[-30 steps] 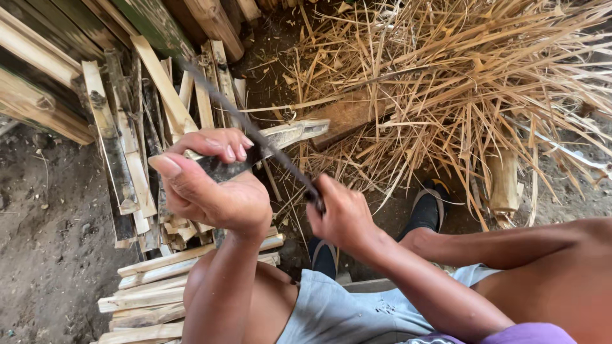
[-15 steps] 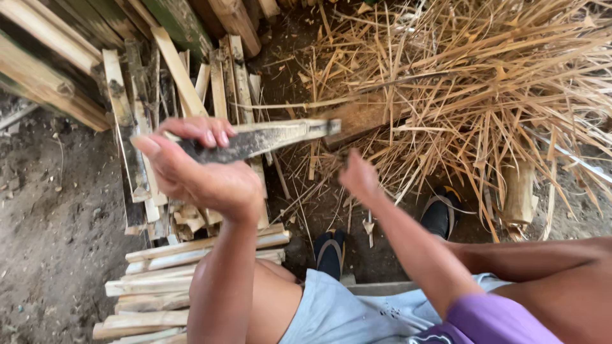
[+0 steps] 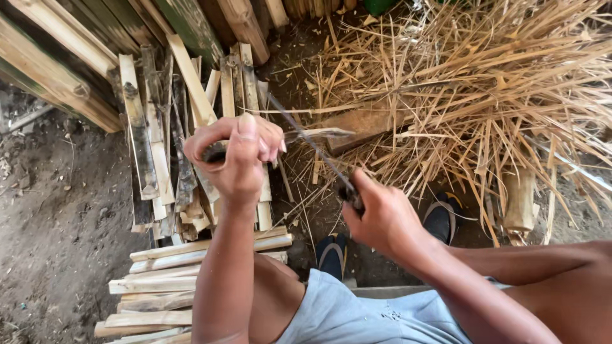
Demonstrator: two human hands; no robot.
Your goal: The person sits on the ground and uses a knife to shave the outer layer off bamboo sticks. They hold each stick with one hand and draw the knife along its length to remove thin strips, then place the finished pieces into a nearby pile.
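Head view, looking straight down: I see my left hand (image 3: pixel 237 162) curled tight around a split bamboo piece (image 3: pixel 312 134), thumb on top, fingers wrapped under, the piece pointing off to the right over the dirt. My right hand (image 3: pixel 382 216) is fisted around the handle of a knife (image 3: pixel 312 150), and its long thin dark blade runs up and left from the fist, crossing the bamboo piece just right of my left hand. Blade and bamboo look to be touching where they cross, though I can't tell whether the edge is biting in.

Under my left hand lies a spread of flat bamboo slats (image 3: pixel 159 146) on the ground, running toward the top edge. A neater stack of slats (image 3: pixel 191 274) sits by my left knee at the lower left. To the upper right is a big heap of dry straw-coloured shavings (image 3: pixel 484 95), with a short bamboo stump (image 3: pixel 519 200) standing at its lower edge. My feet in dark sandals (image 3: pixel 331 251) rest on the ground between my hands and my grey shorts (image 3: pixel 363 315).
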